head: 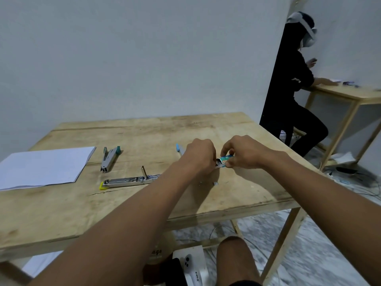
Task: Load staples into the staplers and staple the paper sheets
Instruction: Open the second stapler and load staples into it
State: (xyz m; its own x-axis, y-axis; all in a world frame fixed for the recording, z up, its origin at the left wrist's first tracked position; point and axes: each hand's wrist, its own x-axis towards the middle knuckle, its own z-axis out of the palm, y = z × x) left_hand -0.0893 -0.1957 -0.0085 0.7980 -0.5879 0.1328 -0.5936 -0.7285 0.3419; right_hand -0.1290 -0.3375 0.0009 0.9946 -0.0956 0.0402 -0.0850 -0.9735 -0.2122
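Observation:
My right hand (243, 151) pinches a small blue staple box (225, 159) above the wooden table (61, 213). My left hand (201, 156) meets it from the left, its fingers closed at the box's open end. A stapler with a yellow tip (127, 181) lies swung open in front of my left forearm. A second stapler with a teal end (110, 158) lies further left. Part of a third stapler with a light blue end (179, 149) shows behind my left hand. A stack of white paper sheets (43, 167) rests at the table's left.
A tiny loose metal bit (215, 184) lies on the table below my hands. Another person (296, 83) sits at a second wooden table (346, 93) at the right. Cables cover the floor (350, 182) on the right, and a white device (191, 263) sits under the table.

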